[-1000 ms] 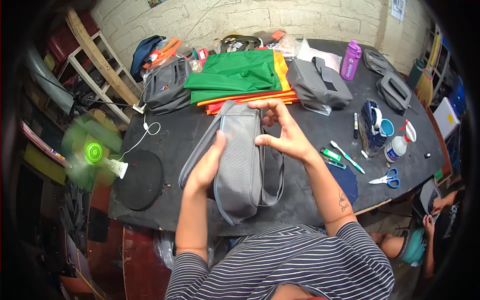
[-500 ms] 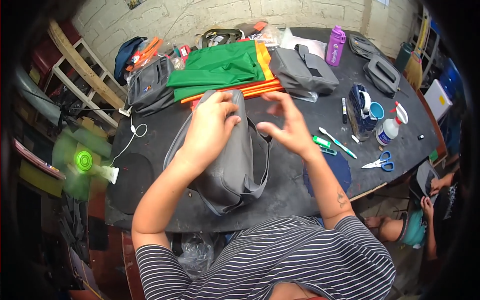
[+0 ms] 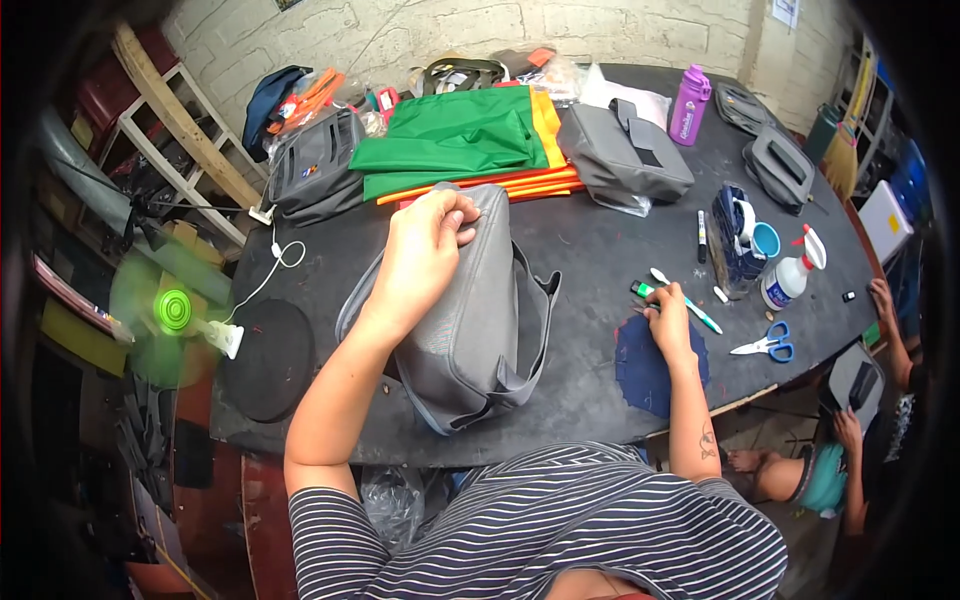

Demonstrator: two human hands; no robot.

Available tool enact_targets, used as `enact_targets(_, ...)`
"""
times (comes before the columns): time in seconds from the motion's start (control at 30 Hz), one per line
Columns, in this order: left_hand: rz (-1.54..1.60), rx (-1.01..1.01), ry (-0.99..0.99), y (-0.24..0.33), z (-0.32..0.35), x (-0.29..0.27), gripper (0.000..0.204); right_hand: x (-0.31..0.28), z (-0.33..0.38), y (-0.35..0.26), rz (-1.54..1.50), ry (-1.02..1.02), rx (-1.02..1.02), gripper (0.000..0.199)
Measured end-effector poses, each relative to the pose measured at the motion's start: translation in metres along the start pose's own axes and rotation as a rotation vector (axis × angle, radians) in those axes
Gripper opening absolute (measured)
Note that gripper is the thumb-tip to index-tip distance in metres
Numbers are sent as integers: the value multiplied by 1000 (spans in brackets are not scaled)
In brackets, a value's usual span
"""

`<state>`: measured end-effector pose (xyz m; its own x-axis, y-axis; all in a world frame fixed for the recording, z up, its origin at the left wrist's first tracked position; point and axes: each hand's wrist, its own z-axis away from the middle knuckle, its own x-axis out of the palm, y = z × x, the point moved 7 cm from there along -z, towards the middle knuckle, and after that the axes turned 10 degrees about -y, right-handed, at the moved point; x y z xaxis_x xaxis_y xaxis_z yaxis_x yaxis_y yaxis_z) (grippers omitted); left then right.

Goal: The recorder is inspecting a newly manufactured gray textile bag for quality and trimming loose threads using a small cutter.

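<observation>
A grey fabric bag (image 3: pixel 470 310) lies on its side on the black table in front of me, its strap (image 3: pixel 540 330) looping off the right side. At the bag's far end, my left hand (image 3: pixel 425 245) is closed with thumb and fingers pinched on its top edge; the exact spot gripped is hidden. My right hand (image 3: pixel 668 320) is down on the table over a dark blue cloth piece (image 3: pixel 640 375), fingers curled together around a small item they mostly cover. A small green object (image 3: pixel 641 289) and a white-and-teal toothbrush (image 3: pixel 700 312) lie beside its fingertips.
Blue-handled scissors (image 3: pixel 770 345), a spray bottle (image 3: pixel 790 275) and a clear holder (image 3: pixel 735 240) stand or lie at right. Green fabric (image 3: pixel 450 135) and another grey bag (image 3: pixel 625 160) are at the back. A green fan (image 3: pixel 174 311) is at left; another person's hand (image 3: pixel 850 430) is at far right.
My right hand has left the air beside the bag and come down right and nearer, covering the lower of two small green objects. My left hand stays on the bag.
</observation>
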<state>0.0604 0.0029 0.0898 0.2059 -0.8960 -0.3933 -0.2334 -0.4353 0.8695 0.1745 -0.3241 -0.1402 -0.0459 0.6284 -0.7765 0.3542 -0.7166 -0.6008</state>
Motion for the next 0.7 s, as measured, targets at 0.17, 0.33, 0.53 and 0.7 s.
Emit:
enact_targets(0.17,-364,138,4,16,7,2,9,-13,16,0,260,162,28,18)
enact_targets(0.33,-518,279,82,17,13,-2,7,-18,24,-5,123,66,-175,21)
enact_targets(0.53,-529,196,89,8,10,-3,7,-25,20,6,212,230,-174,2)
enact_targets(0.7,-601,186,81,9,11,0,7,-46,-18,-62,-422,239,-55,16)
